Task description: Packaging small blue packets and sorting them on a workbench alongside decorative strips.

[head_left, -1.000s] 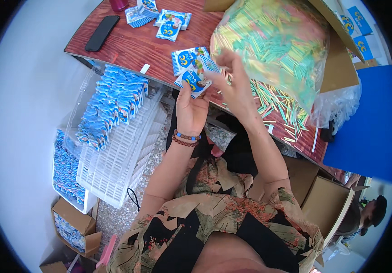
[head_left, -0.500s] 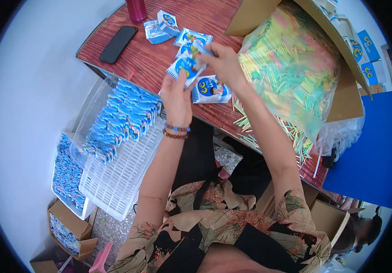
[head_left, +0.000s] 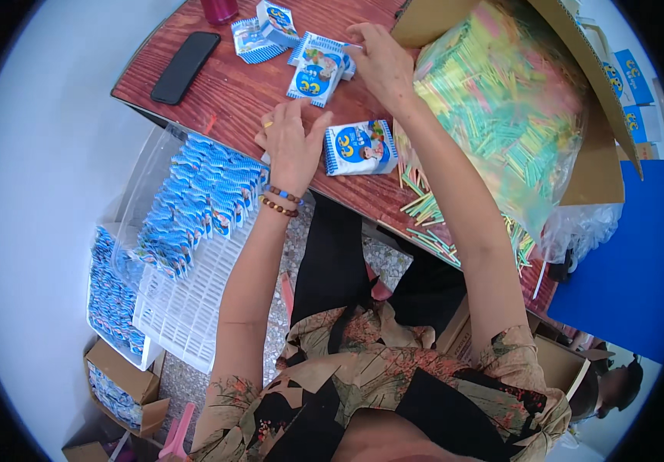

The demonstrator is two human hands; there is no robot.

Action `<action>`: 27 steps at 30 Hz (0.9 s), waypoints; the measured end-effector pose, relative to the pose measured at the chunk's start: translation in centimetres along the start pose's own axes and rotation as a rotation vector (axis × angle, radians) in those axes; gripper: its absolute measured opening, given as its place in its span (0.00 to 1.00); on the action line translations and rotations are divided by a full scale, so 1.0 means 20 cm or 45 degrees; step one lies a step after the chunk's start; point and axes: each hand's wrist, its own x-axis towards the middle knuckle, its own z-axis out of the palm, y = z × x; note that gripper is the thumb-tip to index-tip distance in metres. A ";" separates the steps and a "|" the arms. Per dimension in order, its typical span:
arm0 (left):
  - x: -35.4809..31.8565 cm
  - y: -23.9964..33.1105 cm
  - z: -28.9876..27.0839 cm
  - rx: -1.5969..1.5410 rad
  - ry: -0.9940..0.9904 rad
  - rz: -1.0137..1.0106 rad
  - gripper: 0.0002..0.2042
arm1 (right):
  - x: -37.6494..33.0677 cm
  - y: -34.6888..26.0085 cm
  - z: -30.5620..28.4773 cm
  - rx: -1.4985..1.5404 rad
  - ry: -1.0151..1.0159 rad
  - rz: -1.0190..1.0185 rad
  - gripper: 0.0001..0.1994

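My left hand (head_left: 292, 132) is over the table's front edge, fingers loosely bent and thumb apart, with nothing seen in it. My right hand (head_left: 386, 65) is farther back, its fingers curled together beside a small pile of packets. A thin pale edge shows at its fingertips; what it belongs to is unclear. On top of the pile lies a blue-and-white packet (head_left: 316, 69) with striped ends. Another such packet (head_left: 361, 148) lies flat between my hands, near the table edge. Behind the pile, a packet (head_left: 276, 23) leans on a further one (head_left: 256, 40).
A black phone (head_left: 186, 68) and a dark pink bottle (head_left: 219, 9) are at the table's far left. At right, an open carton (head_left: 590, 173) holds a clear bag of coloured sticks (head_left: 493, 115); loose sticks (head_left: 433, 223) spill beside it. Left below, a white basket (head_left: 185, 316) carries rows of packets.
The packet between my hands now lies on the pile. My left hand has drawn left, off the packet; my right hand has moved up and away.
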 end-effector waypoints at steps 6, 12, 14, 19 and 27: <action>-0.05 0.05 -0.01 0.076 -0.200 -0.016 0.19 | -0.32 -0.13 -0.28 0.056 -0.350 0.036 0.13; -0.05 0.04 0.00 0.106 -0.001 0.195 0.14 | -0.54 -0.15 -0.34 -0.041 -0.405 0.246 0.18; -0.04 0.06 -0.01 0.196 0.063 0.269 0.14 | -0.54 -0.13 -0.37 -0.037 -0.368 0.283 0.19; -0.04 0.10 -0.01 0.009 0.278 0.494 0.11 | -0.54 -0.05 -0.34 0.105 -0.198 0.289 0.21; -0.24 0.34 -0.15 -1.570 -0.210 -0.354 0.06 | -0.70 -0.12 -0.61 1.224 -0.418 0.751 0.05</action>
